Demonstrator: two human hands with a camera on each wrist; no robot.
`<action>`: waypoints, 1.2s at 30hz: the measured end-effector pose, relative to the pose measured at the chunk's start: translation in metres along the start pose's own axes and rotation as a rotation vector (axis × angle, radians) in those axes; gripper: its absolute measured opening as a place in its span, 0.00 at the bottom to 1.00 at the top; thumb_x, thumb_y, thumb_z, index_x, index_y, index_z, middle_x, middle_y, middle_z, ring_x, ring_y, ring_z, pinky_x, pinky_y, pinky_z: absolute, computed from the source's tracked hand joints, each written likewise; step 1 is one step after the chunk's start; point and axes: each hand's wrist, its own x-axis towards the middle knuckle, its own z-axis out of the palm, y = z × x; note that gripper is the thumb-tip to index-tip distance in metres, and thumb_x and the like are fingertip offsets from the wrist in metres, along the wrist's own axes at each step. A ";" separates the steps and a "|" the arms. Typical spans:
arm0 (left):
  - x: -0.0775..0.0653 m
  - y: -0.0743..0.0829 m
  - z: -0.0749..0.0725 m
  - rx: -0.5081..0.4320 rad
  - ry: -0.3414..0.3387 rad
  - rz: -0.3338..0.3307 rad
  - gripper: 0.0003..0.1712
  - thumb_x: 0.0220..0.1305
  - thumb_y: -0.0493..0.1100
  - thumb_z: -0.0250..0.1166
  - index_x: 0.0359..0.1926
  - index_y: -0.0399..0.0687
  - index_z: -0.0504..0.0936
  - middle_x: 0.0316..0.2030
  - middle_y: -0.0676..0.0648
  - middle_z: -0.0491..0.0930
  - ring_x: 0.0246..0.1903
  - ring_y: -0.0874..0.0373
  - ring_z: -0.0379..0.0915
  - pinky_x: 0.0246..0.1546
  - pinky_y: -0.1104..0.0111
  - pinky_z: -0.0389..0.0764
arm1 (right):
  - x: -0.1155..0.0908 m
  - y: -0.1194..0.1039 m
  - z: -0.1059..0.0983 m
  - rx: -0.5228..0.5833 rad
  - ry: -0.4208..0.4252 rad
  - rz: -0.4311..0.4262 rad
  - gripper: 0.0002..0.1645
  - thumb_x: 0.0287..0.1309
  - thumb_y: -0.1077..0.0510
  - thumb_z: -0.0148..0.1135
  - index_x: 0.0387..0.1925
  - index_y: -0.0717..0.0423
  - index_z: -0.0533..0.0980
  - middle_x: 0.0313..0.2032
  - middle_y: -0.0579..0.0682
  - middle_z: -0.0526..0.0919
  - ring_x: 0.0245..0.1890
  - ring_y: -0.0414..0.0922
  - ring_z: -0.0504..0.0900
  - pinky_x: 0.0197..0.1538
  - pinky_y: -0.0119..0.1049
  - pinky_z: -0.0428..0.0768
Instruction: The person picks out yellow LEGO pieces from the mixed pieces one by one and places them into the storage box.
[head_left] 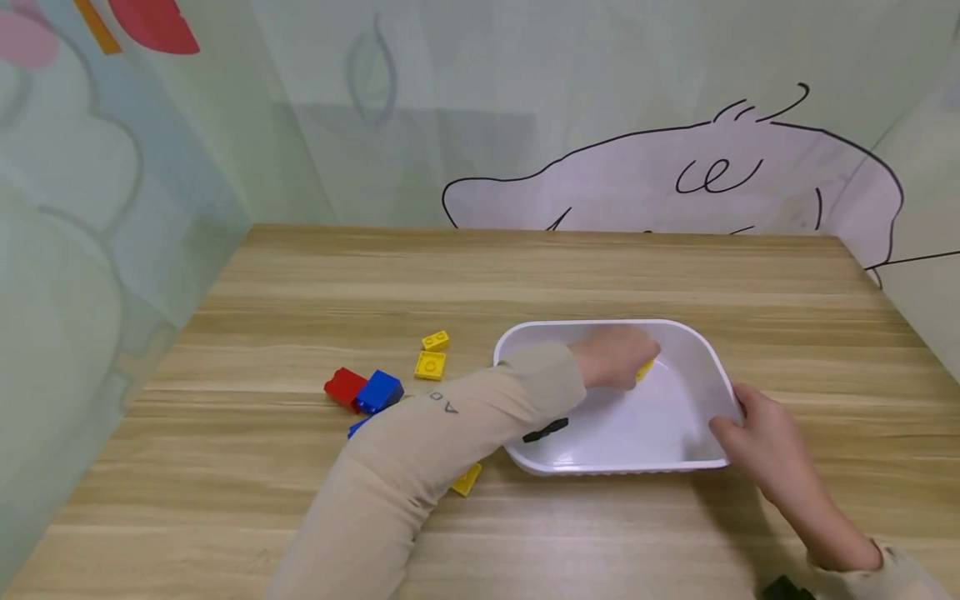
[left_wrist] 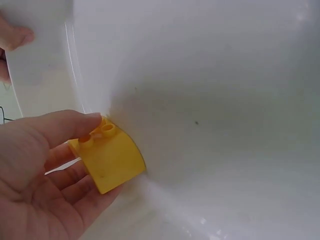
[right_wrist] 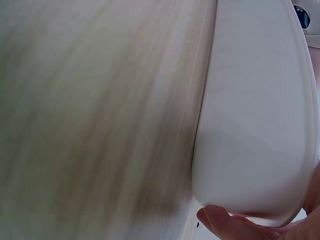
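My left hand reaches down into a white plastic tub and pinches a yellow toy brick. In the left wrist view the brick shows a curved side and round studs, with the thumb on its studded end and the fingers under it. It lies close against the tub's inner wall. At the tub's right end, my right hand grips the rim, thumb on the inside. The right wrist view shows its fingers curled at the tub's outer corner.
Left of the tub, a red brick and a blue brick lie together. Yellow pieces sit behind the left forearm, which partly hides other blue and yellow bricks. The wooden table ends at a wall with drawings.
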 end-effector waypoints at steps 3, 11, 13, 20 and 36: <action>0.000 0.001 -0.001 -0.005 -0.006 -0.009 0.05 0.49 0.33 0.55 0.27 0.45 0.67 0.23 0.52 0.66 0.27 0.58 0.62 0.31 0.72 0.67 | 0.000 0.000 0.000 0.006 -0.010 0.008 0.20 0.42 0.66 0.53 0.40 0.75 0.70 0.31 0.71 0.78 0.25 0.54 0.76 0.26 0.48 0.76; -0.001 0.002 -0.004 -0.034 0.000 -0.003 0.09 0.49 0.32 0.56 0.32 0.45 0.67 0.26 0.51 0.66 0.29 0.58 0.63 0.34 0.73 0.69 | 0.000 -0.001 0.000 0.010 -0.015 0.006 0.21 0.42 0.66 0.53 0.41 0.75 0.69 0.31 0.71 0.78 0.25 0.53 0.76 0.26 0.48 0.76; -0.002 0.002 -0.005 -0.044 -0.003 -0.002 0.09 0.49 0.32 0.55 0.32 0.45 0.67 0.27 0.51 0.66 0.29 0.58 0.63 0.34 0.73 0.68 | 0.000 -0.001 0.000 0.013 -0.014 0.003 0.20 0.42 0.66 0.53 0.40 0.75 0.70 0.31 0.71 0.78 0.25 0.53 0.76 0.26 0.48 0.76; -0.002 0.002 -0.012 -0.056 -0.027 -0.001 0.08 0.52 0.32 0.53 0.35 0.43 0.68 0.29 0.50 0.68 0.31 0.57 0.63 0.38 0.72 0.68 | 0.000 0.000 -0.001 0.033 -0.037 0.026 0.21 0.44 0.66 0.53 0.42 0.76 0.69 0.34 0.73 0.77 0.28 0.55 0.77 0.27 0.49 0.77; -0.014 0.000 -0.022 -0.059 -0.071 -0.007 0.09 0.54 0.34 0.52 0.38 0.43 0.70 0.26 0.50 0.66 0.29 0.58 0.61 0.31 0.73 0.63 | 0.000 0.000 0.000 0.016 0.003 0.001 0.20 0.41 0.66 0.53 0.39 0.75 0.70 0.31 0.71 0.78 0.25 0.54 0.76 0.26 0.48 0.75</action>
